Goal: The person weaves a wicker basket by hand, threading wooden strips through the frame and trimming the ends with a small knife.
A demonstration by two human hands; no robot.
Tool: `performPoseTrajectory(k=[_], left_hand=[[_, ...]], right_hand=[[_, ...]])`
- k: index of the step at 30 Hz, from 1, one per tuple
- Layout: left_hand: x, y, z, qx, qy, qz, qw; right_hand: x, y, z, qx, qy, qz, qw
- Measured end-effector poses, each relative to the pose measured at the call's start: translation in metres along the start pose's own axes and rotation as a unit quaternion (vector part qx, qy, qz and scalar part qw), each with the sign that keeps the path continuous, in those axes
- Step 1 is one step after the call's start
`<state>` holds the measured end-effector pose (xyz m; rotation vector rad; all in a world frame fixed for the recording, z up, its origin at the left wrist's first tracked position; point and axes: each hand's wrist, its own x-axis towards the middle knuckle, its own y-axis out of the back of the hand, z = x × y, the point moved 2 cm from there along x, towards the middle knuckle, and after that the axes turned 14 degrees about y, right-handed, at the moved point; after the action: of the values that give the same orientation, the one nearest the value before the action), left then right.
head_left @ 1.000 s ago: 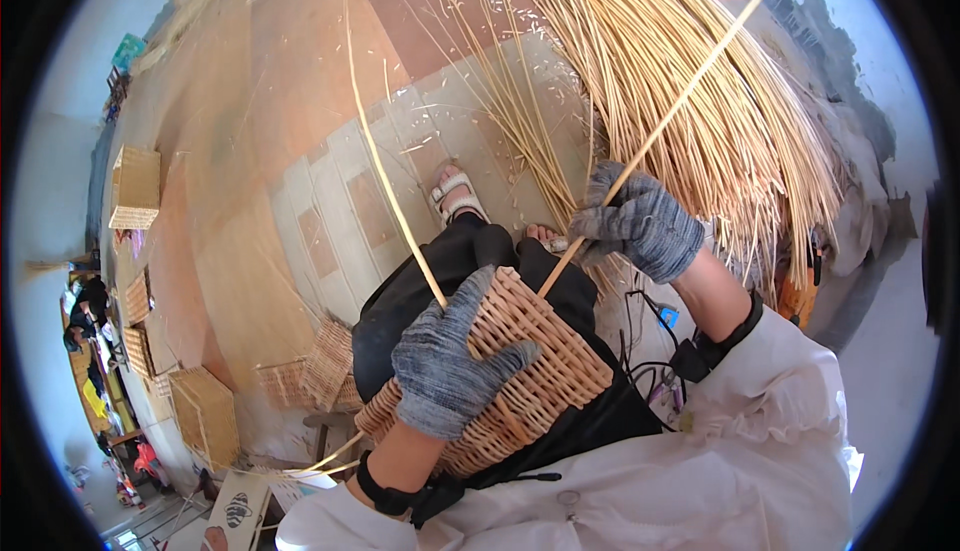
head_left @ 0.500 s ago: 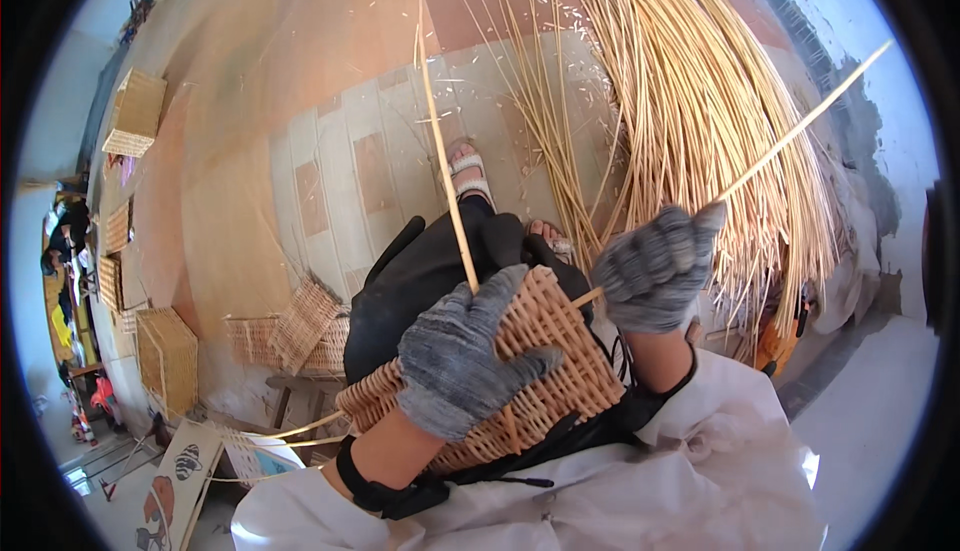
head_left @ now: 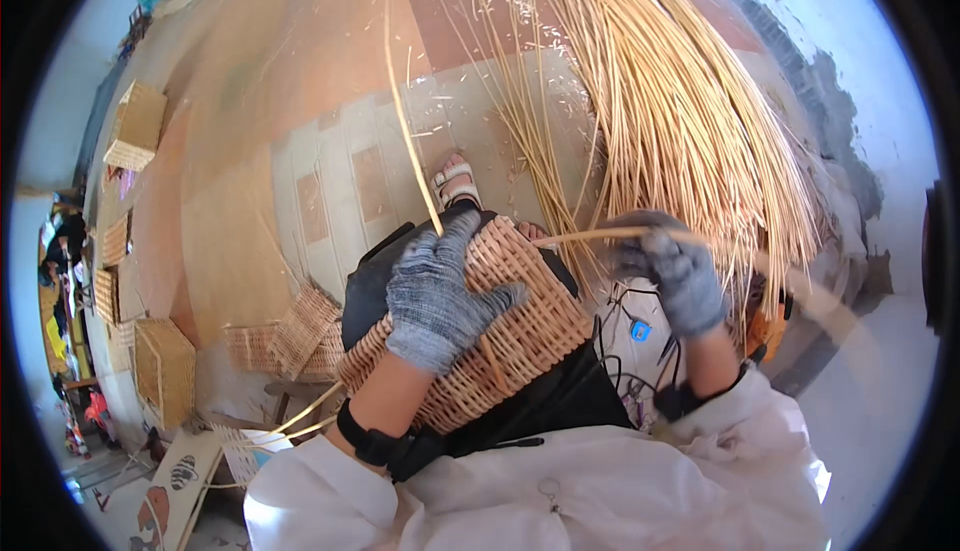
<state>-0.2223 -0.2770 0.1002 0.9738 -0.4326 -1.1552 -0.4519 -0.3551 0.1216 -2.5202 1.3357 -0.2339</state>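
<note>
A woven wicker basket (head_left: 525, 301) lies tilted on my lap over black cloth. My left hand (head_left: 440, 301), in a grey knit glove, grips it from the left side, thumb across the weave, with an upright pale rod (head_left: 407, 141) rising just above the fingers. My gloved right hand (head_left: 662, 266), blurred at the fingers, grips another rod (head_left: 590, 233) that runs from the basket's upper corner to the right and bends downward, its far part smeared by motion.
A large bundle of rods (head_left: 680, 111) lies at upper right, with loose strands and chips beside it. More woven baskets (head_left: 160, 371) stand at left. A patterned board (head_left: 180, 476) is at lower left, cables and a small blue object (head_left: 640, 331) right of my lap.
My right hand has swung right and turned, bending its rod from an upward slant to nearly horizontal, drooping at the far end. The basket and my left hand have shifted slightly upward in view.
</note>
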Motion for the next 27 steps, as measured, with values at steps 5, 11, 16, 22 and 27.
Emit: performPoseTrajectory(k=[5,11,16,22,27], left_hand=[[0.001,0.019,0.032,-0.025,-0.181,0.222,0.958],[-0.011,0.021,0.034,-0.036,-0.138,0.205,0.968],[-0.012,0.014,0.012,0.008,-0.013,0.046,0.999],[-0.011,-0.002,0.022,0.171,-0.069,0.073,0.98],[-0.011,-0.011,0.011,0.109,-0.082,0.058,0.989]], right_hand=[[0.013,-0.049,-0.012,-0.127,-0.039,-0.228,0.964],[0.01,-0.026,-0.022,-0.165,0.232,-0.025,0.958],[0.002,0.024,-0.008,-0.019,0.104,0.008,0.994],[0.025,0.025,0.016,-0.005,0.046,0.065,0.997],[0.04,0.027,0.032,0.035,0.032,0.075,0.996]])
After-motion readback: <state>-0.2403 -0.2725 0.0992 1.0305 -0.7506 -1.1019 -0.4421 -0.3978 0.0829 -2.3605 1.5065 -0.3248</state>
